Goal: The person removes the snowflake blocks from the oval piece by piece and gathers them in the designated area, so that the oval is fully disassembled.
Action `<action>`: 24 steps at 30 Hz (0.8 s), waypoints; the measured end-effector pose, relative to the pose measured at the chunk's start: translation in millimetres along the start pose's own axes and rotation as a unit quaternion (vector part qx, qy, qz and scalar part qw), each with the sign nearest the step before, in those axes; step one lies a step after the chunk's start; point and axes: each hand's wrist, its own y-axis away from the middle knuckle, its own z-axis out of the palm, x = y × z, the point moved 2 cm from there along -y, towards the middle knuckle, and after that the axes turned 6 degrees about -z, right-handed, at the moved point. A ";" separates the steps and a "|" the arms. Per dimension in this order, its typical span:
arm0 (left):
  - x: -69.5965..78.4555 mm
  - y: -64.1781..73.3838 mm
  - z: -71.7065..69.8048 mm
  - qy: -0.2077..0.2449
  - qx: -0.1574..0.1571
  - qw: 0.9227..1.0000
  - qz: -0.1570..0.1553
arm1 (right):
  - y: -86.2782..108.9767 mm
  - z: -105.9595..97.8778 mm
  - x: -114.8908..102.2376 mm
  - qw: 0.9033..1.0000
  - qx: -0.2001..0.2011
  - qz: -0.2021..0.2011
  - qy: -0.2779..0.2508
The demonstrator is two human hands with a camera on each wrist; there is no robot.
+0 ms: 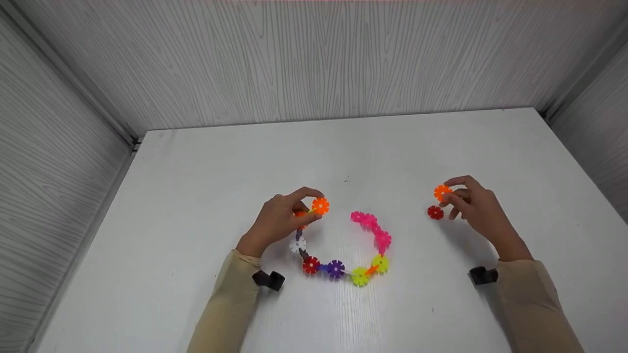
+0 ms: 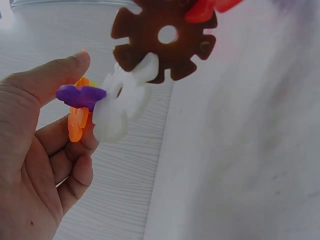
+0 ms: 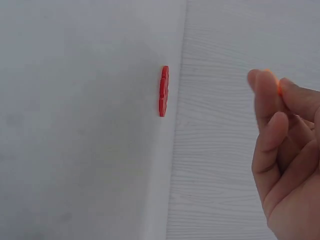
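Observation:
My left hand (image 1: 282,215) pinches an orange notched disc (image 1: 320,206) at one end of a chain of interlocking snowflake discs. From there the chain curves over the table through a white disc (image 1: 297,244), a red disc (image 1: 311,265), a purple disc (image 1: 336,269) and yellow discs (image 1: 360,277) to pink discs (image 1: 382,240). Close up in the left wrist view are a brown disc (image 2: 135,45) and a purple disc (image 2: 80,96). Off to the right, my right hand (image 1: 478,208) pinches a loose orange disc (image 1: 441,192). Fingers mostly hide that disc in the right wrist view.
A single red disc (image 1: 435,212) lies on the white table (image 1: 206,162) just below my right hand. Grey wood-grain panels (image 1: 314,59) stand behind the table and at both sides. Black wrist-camera mounts (image 1: 269,280) stick out from both sleeves.

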 end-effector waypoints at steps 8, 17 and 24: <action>-1.4 -2.8 0.9 0.011 -0.002 1.000 0.023 | 0.0 -10.8 20.0 0.998 0.008 0.064 -0.009; -5.3 -2.6 4.6 0.052 -0.045 0.997 0.018 | 3.3 -17.3 35.2 0.995 -0.013 0.097 -0.021; -4.3 -0.8 4.8 0.044 -0.033 0.998 0.019 | 5.1 -14.4 41.4 0.991 -0.072 0.111 0.015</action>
